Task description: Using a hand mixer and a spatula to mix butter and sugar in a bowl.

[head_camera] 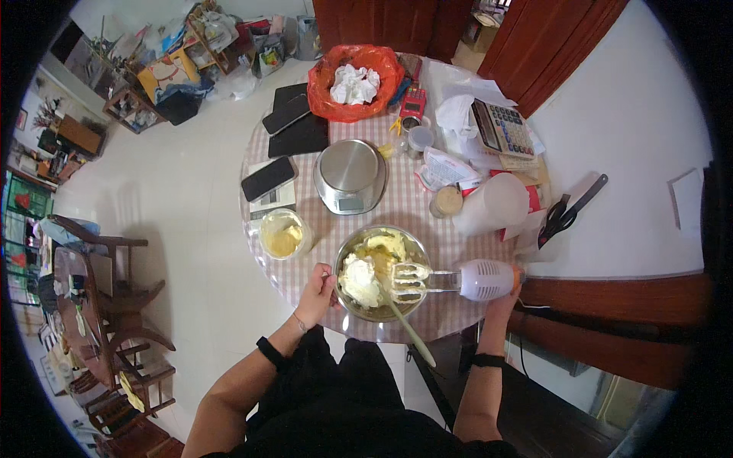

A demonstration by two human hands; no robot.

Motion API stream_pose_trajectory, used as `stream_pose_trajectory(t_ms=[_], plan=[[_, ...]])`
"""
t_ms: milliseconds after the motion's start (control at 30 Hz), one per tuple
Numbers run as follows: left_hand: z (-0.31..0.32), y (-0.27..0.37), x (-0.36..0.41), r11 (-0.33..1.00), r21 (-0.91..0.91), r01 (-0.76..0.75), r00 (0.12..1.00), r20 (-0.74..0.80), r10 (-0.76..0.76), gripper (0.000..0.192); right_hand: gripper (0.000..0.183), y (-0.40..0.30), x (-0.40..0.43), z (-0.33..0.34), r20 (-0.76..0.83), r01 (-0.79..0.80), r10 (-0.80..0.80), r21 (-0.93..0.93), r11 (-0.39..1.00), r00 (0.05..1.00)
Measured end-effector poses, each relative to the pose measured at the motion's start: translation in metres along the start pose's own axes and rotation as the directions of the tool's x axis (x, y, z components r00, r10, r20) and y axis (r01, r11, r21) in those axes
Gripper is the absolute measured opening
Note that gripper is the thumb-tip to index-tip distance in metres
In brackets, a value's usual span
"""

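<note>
My left hand (322, 292) grips the left rim of a stainless-steel mixing bowl (411, 240), thumb at the edge. White cream (358, 281) and a pale yellow mixture (389, 246) lie in the bowl. A green-handled spatula (413, 335) leans out over the near right rim; its head is buried in the mixture. My right hand (504, 300) holds a white electric hand mixer (485, 279) on the right, largely hidden behind the mixer's body. Its cream-coated beaters (410, 281) lie over the bowl's right side. I cannot tell whether they touch the mixture.
A plastic tub of yellow mixture (283, 235) stands left of the bowl, a kitchen scale (350, 174) beyond it. Smartphones (269, 178) lie at the table's left. A red bag-lined container (356, 54), a calculator (509, 129), a white cylindrical container (495, 203) and scissors (558, 220) edge the table.
</note>
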State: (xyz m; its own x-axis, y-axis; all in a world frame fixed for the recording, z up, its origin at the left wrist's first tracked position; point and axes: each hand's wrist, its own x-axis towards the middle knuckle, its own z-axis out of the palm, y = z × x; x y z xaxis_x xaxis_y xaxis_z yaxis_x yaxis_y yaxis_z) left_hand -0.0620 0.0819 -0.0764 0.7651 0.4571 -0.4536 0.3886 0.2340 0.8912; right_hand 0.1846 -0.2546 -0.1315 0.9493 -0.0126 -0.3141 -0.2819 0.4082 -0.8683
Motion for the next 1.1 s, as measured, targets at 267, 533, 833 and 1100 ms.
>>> stream_pose_trajectory(t_ms=[267, 533, 833, 1100], plan=[[0.000, 0.007, -0.003, 1.000, -0.005, 0.023, 1.000, 0.020, -0.023, 0.011, 0.030, -0.018, -0.014, 0.031, -0.135, -0.102, 0.112, 0.083, 0.991, 0.985], [-0.001, 0.006, -0.001, 0.999, -0.029, 0.018, 0.999, 0.047, -0.017, 0.012, 0.033, -0.013, -0.012, 0.032, -0.185, -0.054, 0.056, 0.013, 0.998, 0.981], [-0.001, 0.013, 0.008, 0.998, -0.061, 0.034, 0.997, 0.065, -0.030, 0.008, 0.041, 0.007, 0.027, 0.007, -0.023, -0.058, 0.062, 0.146, 0.988, 0.998], [0.006, 0.021, 0.026, 0.999, 0.019, -0.045, 0.997, 0.065, 0.044, 0.008, 0.043, -0.004, 0.051, 0.015, -0.101, -0.095, 0.092, -0.027, 0.995, 0.991]])
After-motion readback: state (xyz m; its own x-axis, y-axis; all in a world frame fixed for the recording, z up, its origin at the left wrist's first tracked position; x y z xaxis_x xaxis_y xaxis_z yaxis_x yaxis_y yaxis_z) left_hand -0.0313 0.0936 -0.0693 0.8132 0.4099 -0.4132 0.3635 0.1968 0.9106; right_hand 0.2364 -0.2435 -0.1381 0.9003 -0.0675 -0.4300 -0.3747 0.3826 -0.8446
